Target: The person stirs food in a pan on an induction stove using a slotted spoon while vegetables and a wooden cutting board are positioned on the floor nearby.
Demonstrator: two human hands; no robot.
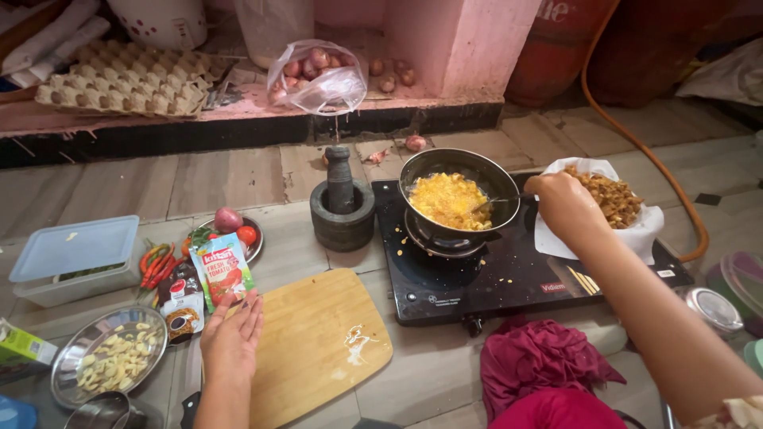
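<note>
My right hand (563,203) grips the handle of a metal utensil whose far end dips into the bubbling yellow oil of a black pan (458,195). The pan sits on a black gas stove (509,270). My left hand (232,335) rests at the left edge of a wooden cutting board (318,342), with a red and green sauce sachet (223,270) held upright at its fingertips. Behind my right hand, a paper-lined bowl (636,230) holds browned fried pieces.
A stone mortar and pestle (342,208) stands left of the stove. A steel plate of chopped pale pieces (111,357), a lidded plastic box (75,258), chillies and a small plate of vegetables lie at left. Egg trays, bagged onions, a gas cylinder and orange hose are behind.
</note>
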